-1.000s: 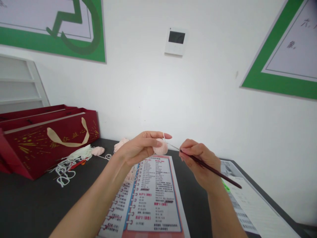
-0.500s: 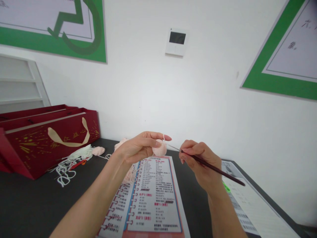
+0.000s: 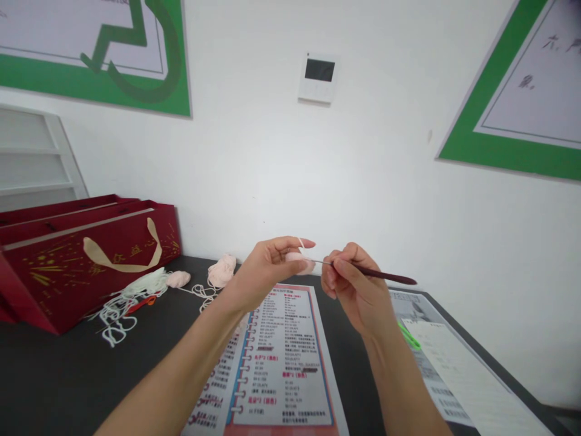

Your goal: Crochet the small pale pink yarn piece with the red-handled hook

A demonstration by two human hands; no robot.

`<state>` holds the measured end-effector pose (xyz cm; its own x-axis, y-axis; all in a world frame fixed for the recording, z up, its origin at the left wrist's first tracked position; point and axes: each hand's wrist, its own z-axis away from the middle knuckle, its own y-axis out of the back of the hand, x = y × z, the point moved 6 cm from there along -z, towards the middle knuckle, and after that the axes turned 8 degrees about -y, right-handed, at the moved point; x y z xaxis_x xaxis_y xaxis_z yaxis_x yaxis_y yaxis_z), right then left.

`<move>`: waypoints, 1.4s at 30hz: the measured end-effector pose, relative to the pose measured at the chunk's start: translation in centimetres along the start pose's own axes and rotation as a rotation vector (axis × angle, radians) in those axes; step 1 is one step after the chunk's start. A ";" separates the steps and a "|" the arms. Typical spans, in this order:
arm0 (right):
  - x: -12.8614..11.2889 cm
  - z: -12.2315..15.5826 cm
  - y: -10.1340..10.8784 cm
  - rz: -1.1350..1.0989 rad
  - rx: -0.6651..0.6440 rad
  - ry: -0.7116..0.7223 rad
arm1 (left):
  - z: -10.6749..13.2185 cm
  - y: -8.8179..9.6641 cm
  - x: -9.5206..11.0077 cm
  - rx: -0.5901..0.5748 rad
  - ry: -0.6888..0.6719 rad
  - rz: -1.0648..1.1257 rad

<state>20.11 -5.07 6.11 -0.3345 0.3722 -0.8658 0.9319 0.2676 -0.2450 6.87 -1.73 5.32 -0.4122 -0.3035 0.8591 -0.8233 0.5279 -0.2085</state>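
My left hand (image 3: 267, 266) is raised over the dark table and pinches a small pale pink crocheted piece (image 3: 303, 261), with a strand of yarn over the stretched index finger. My right hand (image 3: 351, 290) is closed round a dark red crochet hook (image 3: 381, 275). The hook lies almost level, and its thin metal tip touches the pink piece. Both hands hover above a spiral-bound printed sheet (image 3: 284, 357) that lies flat on the table.
A red gift bag (image 3: 86, 260) with a beige ribbon handle lies at the left. Beside it are loose white yarn (image 3: 120, 303) and pink yarn balls (image 3: 221, 271). Printed papers (image 3: 447, 369) and a green item (image 3: 408, 336) lie at the right, near the table (image 3: 68, 375) edge.
My right hand has moved left, closer to my left hand. The hook has swung from a downward slant to nearly level. The pink piece is now more hidden by my fingers.
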 end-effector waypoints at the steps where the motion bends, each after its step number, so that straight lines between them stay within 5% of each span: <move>1: 0.1 0.0 0.0 -0.017 0.033 0.012 | 0.0 -0.2 -0.1 0.011 -0.020 0.000; 13: -0.5 0.0 0.9 -0.001 0.011 0.048 | 0.2 -0.6 -0.3 -0.006 -0.038 -0.032; 25: -0.8 0.6 1.6 0.260 0.041 0.113 | 0.1 -0.2 -0.1 0.012 -0.076 -0.116; 42: -2.6 3.3 -1.9 1.027 0.180 0.356 | 0.9 -0.7 2.3 0.146 -0.428 -0.722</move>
<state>19.66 -9.50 7.33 0.6173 0.5856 -0.5254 0.7864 -0.4389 0.4347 6.13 -3.51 7.06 0.1458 -0.8157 0.5599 -0.9708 -0.0090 0.2397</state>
